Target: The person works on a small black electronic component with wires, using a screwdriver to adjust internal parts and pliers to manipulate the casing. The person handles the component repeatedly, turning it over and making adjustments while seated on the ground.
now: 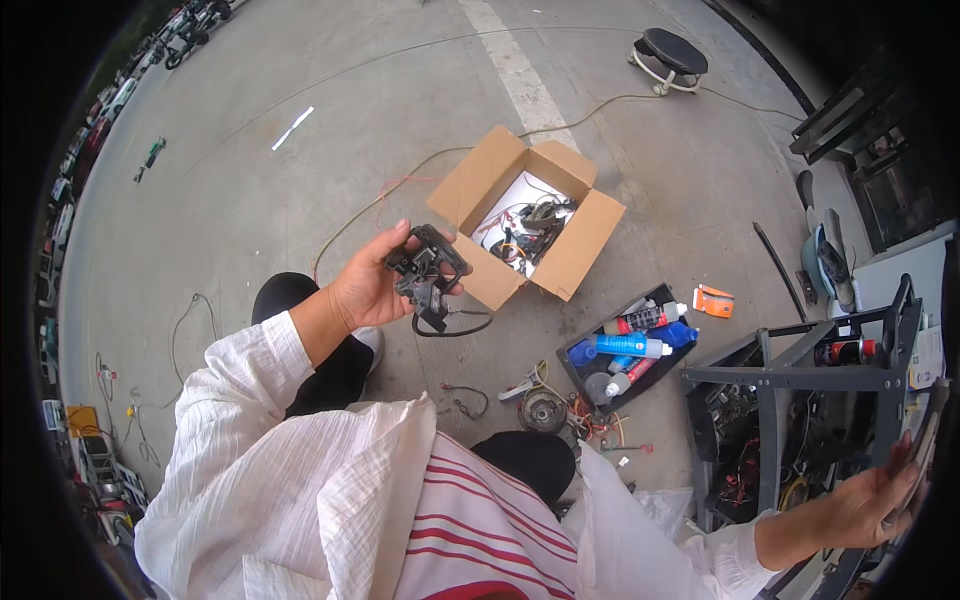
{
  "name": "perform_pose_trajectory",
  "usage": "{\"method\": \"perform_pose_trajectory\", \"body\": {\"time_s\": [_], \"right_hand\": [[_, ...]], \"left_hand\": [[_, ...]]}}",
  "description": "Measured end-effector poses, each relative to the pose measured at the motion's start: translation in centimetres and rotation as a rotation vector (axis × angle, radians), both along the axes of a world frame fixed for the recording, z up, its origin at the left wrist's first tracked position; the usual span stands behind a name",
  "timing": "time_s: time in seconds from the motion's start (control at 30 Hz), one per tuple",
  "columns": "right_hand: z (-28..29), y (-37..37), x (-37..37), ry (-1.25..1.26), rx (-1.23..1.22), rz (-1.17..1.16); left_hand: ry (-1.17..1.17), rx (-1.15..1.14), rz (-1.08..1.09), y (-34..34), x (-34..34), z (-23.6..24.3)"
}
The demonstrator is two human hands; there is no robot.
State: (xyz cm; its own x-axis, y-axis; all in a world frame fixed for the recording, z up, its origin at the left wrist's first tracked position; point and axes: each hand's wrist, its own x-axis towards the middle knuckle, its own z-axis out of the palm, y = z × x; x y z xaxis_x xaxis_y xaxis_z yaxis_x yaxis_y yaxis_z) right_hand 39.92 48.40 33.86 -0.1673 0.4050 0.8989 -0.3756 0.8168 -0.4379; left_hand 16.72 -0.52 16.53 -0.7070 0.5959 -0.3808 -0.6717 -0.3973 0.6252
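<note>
My left hand (375, 280) is in front of me, its fingers closed around a black and grey mechanical part (428, 270). A black cable (455, 330) loops down from that part. Just beyond it stands an open cardboard box (585, 235) with loose wires and dark parts (535, 225) inside. Far to the right, my right hand (875, 505) reaches past a grey metal rack (780, 375). Its fingers are closed on a long, flat, dark thing (925, 450), whose kind is unclear at the picture's rim.
A black tray (665, 372) of bottles and cans sits right of the box, near an orange packet (713, 301). A round motor-like part (543, 410) and wires lie by my knee. A wheeled stool (672, 55) stands at the back right; a hose (350, 235) crosses the floor.
</note>
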Motion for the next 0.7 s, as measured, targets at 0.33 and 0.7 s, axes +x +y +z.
{"method": "perform_pose_trajectory", "body": {"time_s": [0.33,0.7], "right_hand": [[-24.7,-21.3,-9.0,-0.402,-0.782,0.635],[-29.6,-25.4,-10.8,-0.53,-0.554,0.489]], "left_hand": [[-0.011,-0.05,-0.076,6.9,-6.3,-9.1],[0.057,0.006,-0.232,4.9,-7.0,-12.6]]}}
